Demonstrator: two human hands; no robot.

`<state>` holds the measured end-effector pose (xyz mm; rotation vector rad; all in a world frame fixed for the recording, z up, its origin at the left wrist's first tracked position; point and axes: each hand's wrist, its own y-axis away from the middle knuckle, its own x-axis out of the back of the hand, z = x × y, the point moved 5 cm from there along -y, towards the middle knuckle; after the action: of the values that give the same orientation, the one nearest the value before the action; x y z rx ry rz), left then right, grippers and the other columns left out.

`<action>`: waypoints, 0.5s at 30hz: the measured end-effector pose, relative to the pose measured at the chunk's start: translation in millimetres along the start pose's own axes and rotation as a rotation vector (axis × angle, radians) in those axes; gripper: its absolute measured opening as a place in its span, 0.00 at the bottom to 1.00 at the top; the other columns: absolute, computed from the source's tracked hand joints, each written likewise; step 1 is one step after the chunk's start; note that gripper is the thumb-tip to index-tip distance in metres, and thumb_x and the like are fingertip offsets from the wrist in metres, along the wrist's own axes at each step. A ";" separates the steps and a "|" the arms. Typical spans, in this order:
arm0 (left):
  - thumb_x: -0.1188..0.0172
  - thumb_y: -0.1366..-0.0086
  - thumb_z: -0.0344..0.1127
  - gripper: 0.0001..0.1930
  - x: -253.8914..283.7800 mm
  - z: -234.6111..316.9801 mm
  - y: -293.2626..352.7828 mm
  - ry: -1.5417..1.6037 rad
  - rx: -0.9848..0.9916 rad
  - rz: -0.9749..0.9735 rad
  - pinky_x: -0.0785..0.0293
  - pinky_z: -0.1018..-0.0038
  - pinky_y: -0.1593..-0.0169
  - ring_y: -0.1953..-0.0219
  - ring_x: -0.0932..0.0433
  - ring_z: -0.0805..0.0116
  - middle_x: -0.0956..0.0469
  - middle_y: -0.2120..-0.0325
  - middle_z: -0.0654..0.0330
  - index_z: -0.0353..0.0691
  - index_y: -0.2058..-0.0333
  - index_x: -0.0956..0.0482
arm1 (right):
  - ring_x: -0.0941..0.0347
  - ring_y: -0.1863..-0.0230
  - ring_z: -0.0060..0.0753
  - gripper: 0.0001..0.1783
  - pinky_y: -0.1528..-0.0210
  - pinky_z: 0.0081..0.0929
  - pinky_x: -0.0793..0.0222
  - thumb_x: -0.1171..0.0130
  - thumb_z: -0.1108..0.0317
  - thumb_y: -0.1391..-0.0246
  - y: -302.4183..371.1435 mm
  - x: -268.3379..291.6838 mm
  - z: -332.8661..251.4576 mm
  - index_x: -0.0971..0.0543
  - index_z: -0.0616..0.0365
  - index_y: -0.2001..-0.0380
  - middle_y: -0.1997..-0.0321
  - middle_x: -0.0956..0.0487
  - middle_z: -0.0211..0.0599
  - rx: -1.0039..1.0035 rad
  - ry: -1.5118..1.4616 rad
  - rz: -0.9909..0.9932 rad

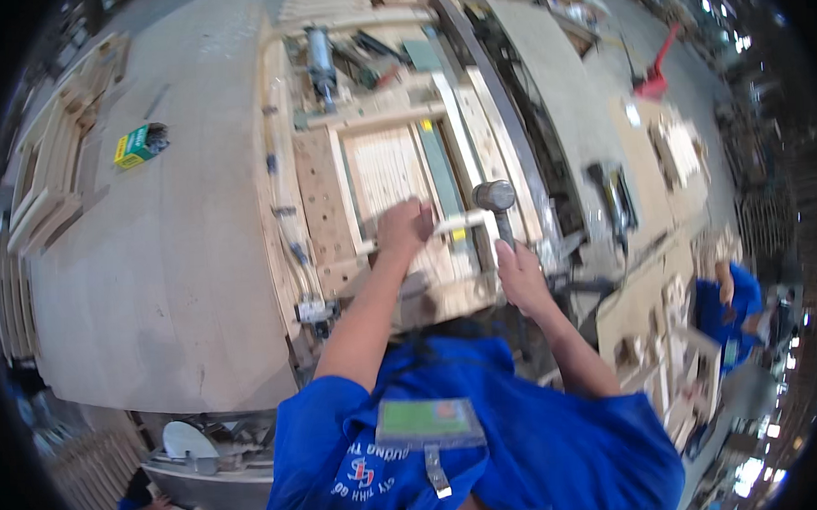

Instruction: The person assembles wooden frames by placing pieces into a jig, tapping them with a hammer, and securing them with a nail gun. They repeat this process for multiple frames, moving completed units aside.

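Note:
My right hand [521, 273] is wrapped round the handle of a hammer [494, 196], its thick metal head raised over the right side of a pale wooden frame [453, 125]. Closed in a fist, my left hand [401, 226] is above the frame's near rail. A small dark reddish-brown piece [424, 221] shows at the right edge of that fist; its kind cannot be made out. Inside the frame lie light slatted boards [387, 169] and a grey-green strip [438, 167] with yellow marks at its ends.
A pneumatic cylinder [321, 63] stands beyond the frame. On the left panel [190, 264] is a green and yellow box [139, 146], with stacked wooden frames [58, 170] farther left. A power tool [614, 200] lies to the right. Co-workers in blue [730, 305] are at both sides.

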<state>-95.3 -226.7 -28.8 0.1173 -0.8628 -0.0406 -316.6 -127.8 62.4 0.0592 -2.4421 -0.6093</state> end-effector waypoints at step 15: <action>0.44 0.27 0.46 0.17 -15.4 -7.7 21.8 0.092 -0.028 0.042 0.20 0.49 0.52 0.60 0.15 0.41 0.15 0.65 0.43 0.37 0.61 0.15 | 0.34 0.87 0.31 0.31 0.81 0.28 0.38 0.60 0.44 0.21 -116.1 76.5 -213.6 0.28 0.57 0.72 0.81 0.26 0.37 1.027 -0.537 0.602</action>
<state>-99.7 -203.1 -42.7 0.0747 -0.7725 -0.0079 -267.0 -333.4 204.6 -0.4568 -2.7923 1.0209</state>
